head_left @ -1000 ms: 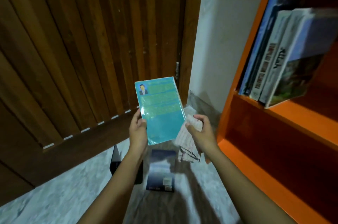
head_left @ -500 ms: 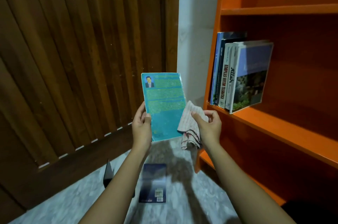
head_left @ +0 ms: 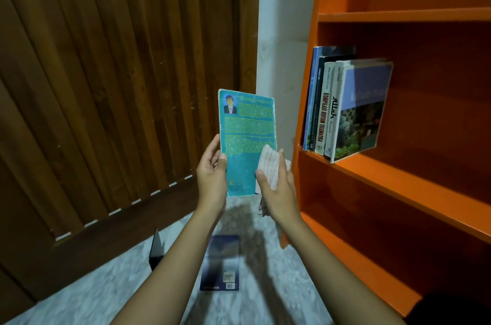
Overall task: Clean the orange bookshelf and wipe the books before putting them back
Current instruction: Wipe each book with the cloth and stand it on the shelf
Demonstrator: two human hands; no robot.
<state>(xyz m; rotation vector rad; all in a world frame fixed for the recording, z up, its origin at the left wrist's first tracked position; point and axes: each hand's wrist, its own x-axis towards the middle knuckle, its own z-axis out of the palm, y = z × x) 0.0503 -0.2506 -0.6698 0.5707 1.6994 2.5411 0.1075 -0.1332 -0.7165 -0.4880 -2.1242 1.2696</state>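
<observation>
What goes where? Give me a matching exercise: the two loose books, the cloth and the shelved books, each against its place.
Things
1. teal book
2. striped cloth
3. dark blue book
4. row of books

Places
A. stands on the orange bookshelf
B. gripped in the left hand
C. lies flat on the floor
D. held in the right hand, against a cover

Pairs: 1-B, 2-D, 3-C, 4-A
</observation>
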